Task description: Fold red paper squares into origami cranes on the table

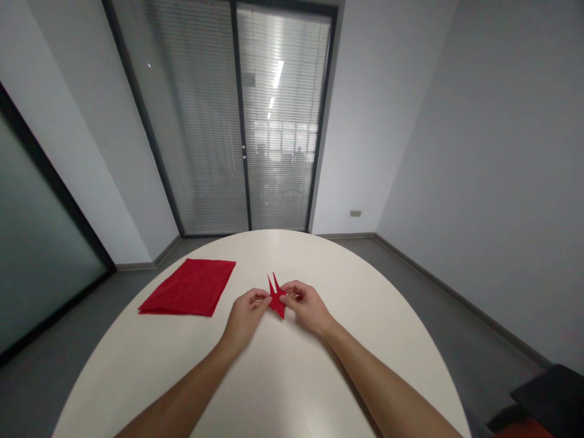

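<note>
Between my two hands is a small folded red paper piece (278, 302), like an origami crane base, held a little above the table. Two thin spikes on it point away from me, and a wider pointed flap faces me. My left hand (247, 312) pinches its left side with thumb and fingers. On the opposite side, my right hand (306, 304) grips the edge, its thumb lying on the paper and the fingers curled behind. The fingertips hide both side edges of the paper.
A stack of flat red paper sheets (189, 289) lies on the round white table (292, 377), left of my hands. Beyond the table stands a glass partition with blinds (205, 134). A dark chair-like object (552, 395) is at the lower right.
</note>
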Available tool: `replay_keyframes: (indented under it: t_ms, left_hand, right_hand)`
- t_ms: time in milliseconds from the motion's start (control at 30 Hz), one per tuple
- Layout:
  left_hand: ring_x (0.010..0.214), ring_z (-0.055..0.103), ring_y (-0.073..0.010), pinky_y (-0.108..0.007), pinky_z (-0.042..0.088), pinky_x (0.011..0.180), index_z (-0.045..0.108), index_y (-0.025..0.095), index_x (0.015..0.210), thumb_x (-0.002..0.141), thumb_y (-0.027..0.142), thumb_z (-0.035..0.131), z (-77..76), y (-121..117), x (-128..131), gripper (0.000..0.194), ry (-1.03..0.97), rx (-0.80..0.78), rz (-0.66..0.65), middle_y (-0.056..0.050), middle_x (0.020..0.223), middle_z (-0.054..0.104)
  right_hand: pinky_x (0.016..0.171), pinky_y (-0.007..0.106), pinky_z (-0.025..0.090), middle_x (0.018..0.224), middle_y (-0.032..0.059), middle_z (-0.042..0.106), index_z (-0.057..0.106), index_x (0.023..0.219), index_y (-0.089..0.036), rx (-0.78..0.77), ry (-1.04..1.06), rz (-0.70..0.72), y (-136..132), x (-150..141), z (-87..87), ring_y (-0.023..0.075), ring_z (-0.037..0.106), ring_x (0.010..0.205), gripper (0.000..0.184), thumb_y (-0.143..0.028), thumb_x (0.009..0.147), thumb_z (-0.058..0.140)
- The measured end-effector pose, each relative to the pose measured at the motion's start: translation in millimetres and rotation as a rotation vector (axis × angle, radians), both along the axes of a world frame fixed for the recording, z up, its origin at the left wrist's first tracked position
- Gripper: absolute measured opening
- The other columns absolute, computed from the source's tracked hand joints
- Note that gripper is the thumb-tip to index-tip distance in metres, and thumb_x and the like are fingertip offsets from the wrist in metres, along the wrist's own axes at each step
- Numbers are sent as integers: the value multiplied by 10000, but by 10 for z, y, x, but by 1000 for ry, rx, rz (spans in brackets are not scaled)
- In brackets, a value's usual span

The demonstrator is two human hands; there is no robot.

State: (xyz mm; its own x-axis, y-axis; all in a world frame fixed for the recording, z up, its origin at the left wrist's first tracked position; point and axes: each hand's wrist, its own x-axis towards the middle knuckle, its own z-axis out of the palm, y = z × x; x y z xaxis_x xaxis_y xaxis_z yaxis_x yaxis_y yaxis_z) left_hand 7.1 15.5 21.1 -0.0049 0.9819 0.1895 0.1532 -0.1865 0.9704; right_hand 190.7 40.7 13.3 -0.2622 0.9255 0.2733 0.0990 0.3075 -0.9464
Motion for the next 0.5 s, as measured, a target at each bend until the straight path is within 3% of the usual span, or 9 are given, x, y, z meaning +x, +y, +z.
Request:
replay_keyframes:
  t_ms: [233,500]
  left_hand:
    - [747,689,-222,-305,519,689,668,174,837,772,419,654,-6,-22,10,253,34,18,-3,-44,739,711]
    - [758,689,-195,-304,522,732,662,165,1030,806,384,631,-73,-4,-1,315,55,39,40,-67,874,730]
  right_hand:
    - [673,289,420,730,0,654,698,907,-174,-9,-3,-10,-18,-6,19,145,556,671,187,-333,809,702]
    - [684,288,433,735,-9,645,654,938,-183,12,64,-45,40,14,-39,146,565,677,227,-371,819,697]
